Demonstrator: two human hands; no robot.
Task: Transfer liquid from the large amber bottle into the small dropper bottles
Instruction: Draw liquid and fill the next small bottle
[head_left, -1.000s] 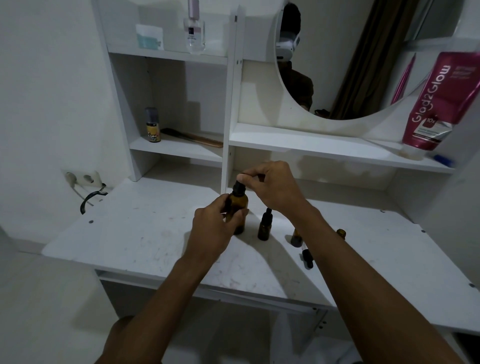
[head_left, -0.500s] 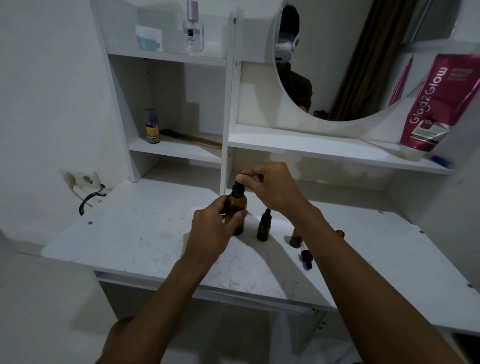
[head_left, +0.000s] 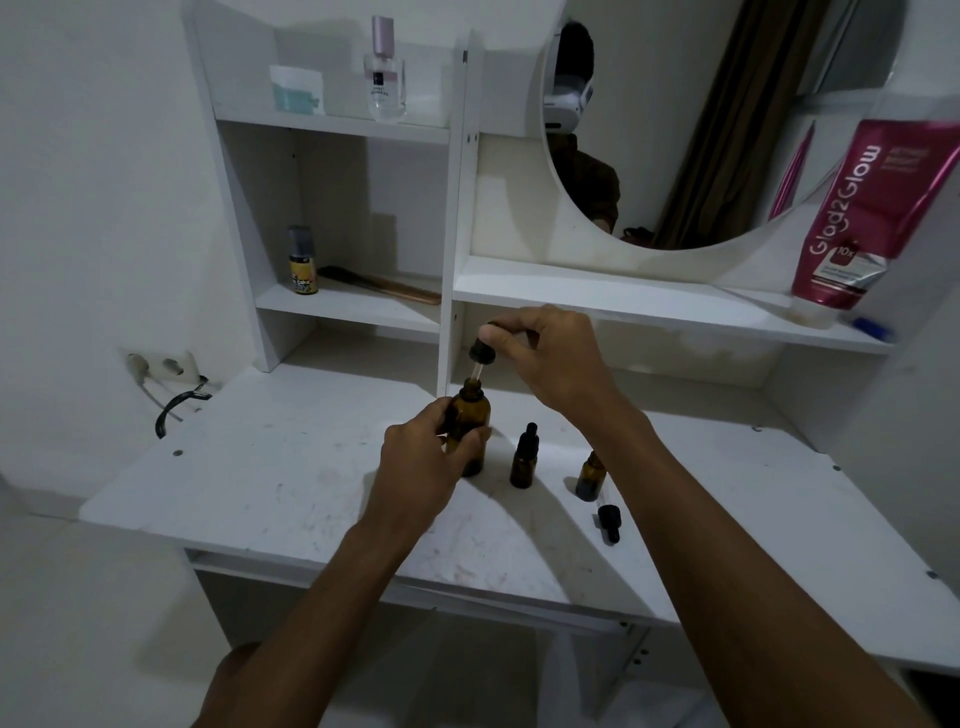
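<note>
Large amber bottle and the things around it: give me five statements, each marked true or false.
1. The left hand holds the large amber bottle upright on the desk. True.
2. The right hand has the dropper lifted, its glass tube above the bottle's mouth. True.
3. The small bottle just right of the large one is uncapped. False: it wears its black dropper cap.
4. A loose dropper cap lies on the desk near the open small bottle. True.
5. The pink tube lies flat on the desk. False: it stands on the shelf at the right.
</note>
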